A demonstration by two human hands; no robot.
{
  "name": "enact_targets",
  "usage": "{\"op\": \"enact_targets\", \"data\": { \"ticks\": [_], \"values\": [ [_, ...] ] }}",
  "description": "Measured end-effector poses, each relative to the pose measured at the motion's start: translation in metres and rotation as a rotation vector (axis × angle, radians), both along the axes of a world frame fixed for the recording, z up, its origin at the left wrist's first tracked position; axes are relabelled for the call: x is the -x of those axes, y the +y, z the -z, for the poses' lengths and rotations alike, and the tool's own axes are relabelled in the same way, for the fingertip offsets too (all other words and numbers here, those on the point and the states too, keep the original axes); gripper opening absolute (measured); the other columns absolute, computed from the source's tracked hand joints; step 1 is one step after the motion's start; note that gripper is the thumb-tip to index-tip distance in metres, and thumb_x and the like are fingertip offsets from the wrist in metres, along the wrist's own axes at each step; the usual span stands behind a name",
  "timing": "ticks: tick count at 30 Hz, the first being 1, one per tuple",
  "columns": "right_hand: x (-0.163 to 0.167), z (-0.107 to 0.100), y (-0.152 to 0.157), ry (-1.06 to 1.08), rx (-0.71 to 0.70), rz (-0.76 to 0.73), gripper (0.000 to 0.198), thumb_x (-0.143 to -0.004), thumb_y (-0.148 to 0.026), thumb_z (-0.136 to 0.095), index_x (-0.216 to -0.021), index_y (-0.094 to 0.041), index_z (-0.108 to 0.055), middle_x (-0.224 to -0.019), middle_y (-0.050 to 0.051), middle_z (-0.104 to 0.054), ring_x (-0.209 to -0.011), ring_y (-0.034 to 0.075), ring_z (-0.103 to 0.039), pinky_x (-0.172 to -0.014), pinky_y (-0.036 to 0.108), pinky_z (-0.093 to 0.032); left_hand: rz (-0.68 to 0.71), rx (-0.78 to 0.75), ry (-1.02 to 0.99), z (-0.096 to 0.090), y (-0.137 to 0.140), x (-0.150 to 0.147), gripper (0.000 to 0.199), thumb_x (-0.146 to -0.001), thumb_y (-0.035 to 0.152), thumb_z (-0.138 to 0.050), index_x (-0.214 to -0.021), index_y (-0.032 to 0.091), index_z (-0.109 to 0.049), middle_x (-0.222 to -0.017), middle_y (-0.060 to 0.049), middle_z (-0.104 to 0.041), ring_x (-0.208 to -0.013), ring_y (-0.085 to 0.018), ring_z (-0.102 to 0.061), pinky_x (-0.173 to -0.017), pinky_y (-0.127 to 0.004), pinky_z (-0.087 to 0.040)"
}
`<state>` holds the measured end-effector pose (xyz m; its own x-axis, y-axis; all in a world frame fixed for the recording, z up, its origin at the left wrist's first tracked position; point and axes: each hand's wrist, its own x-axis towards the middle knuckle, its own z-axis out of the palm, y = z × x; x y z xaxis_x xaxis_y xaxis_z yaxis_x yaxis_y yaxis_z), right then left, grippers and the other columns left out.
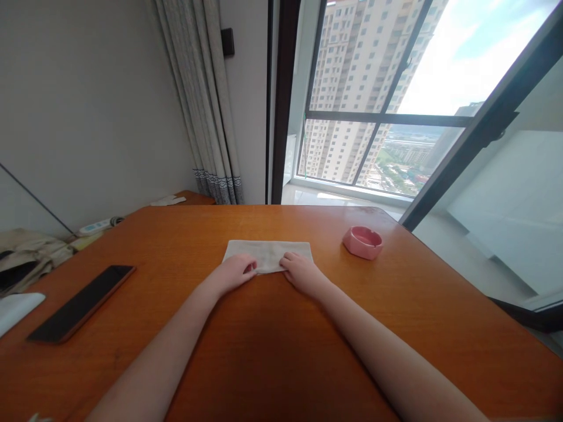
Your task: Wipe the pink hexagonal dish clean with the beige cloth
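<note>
A pale, off-white cloth (269,251), flat and roughly rectangular, lies on the wooden table (281,351) in front of me. My left hand (237,269) rests at its near left part, with the fingers curled and closed at the near edge. At the near right part, my right hand (299,271) has its bent fingers closed on the same edge. A stretch of the cloth shows between the two hands. Their fingertips are partly hidden, and the near corners of the cloth lie under the hands.
A pink ashtray (363,242) stands to the right of the cloth. On the left lie a black tablet-like slab (83,302), a white object (17,309) at the edge and a power strip (97,226). Beyond the table are a curtain (206,105) and a large window.
</note>
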<state>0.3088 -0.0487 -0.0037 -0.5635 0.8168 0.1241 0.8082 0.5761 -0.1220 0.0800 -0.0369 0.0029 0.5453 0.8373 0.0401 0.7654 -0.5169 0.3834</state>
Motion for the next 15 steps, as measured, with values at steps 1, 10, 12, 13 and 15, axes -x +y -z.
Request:
{"op": "enact_targets", "data": {
  "ticks": [1,10,12,13,15],
  "values": [
    [-0.001,0.001,0.002,0.009,-0.008,0.008,0.014,-0.089,-0.022,-0.047,-0.094,-0.018,-0.059,-0.098,0.007,-0.058,-0.097,0.019,-0.053,-0.082,0.028,-0.039,0.008,-0.019,-0.006,-0.001,-0.001,0.000,0.012,-0.076,0.022,-0.046,-0.079,0.019,-0.058,-0.077,-0.003,-0.060,-0.069,-0.016,-0.052,-0.063,-0.026,-0.038],
    [-0.001,0.002,0.000,0.095,0.069,0.057,0.019,-0.089,-0.028,-0.046,-0.081,-0.019,-0.061,-0.083,0.005,-0.059,-0.079,0.016,-0.056,-0.072,0.026,-0.039,0.019,-0.040,-0.006,-0.005,-0.009,-0.004,0.010,-0.069,0.016,-0.049,-0.069,0.021,-0.056,-0.069,-0.002,-0.057,-0.062,-0.017,-0.050,-0.056,-0.028,-0.035],
    [0.001,0.001,0.003,0.158,0.071,0.131,0.025,-0.090,-0.035,-0.044,-0.081,-0.019,-0.061,-0.081,0.004,-0.060,-0.075,0.016,-0.056,-0.070,0.026,-0.040,0.013,-0.020,0.012,-0.005,-0.007,-0.004,0.011,-0.075,0.026,-0.051,-0.068,0.021,-0.057,-0.068,-0.003,-0.058,-0.062,-0.018,-0.051,-0.057,-0.028,-0.037],
    [0.002,0.001,0.006,0.196,0.034,0.175,0.028,-0.092,-0.037,-0.041,-0.083,-0.019,-0.061,-0.084,0.005,-0.061,-0.078,0.017,-0.056,-0.073,0.026,-0.041,-0.003,-0.051,0.006,-0.004,-0.004,-0.005,0.017,-0.078,0.032,-0.049,-0.071,0.021,-0.059,-0.072,-0.004,-0.060,-0.065,-0.019,-0.054,-0.060,-0.029,-0.040],
    [0.004,0.003,0.013,0.263,-0.074,0.242,0.032,-0.094,-0.036,-0.035,-0.099,-0.018,-0.061,-0.102,0.009,-0.062,-0.095,0.019,-0.056,-0.085,0.028,-0.040,-0.052,-0.164,-0.029,0.002,0.004,-0.005,0.029,-0.085,0.037,-0.040,-0.090,0.020,-0.063,-0.092,-0.008,-0.064,-0.085,-0.021,-0.058,-0.076,-0.032,-0.043]
  ]
}}
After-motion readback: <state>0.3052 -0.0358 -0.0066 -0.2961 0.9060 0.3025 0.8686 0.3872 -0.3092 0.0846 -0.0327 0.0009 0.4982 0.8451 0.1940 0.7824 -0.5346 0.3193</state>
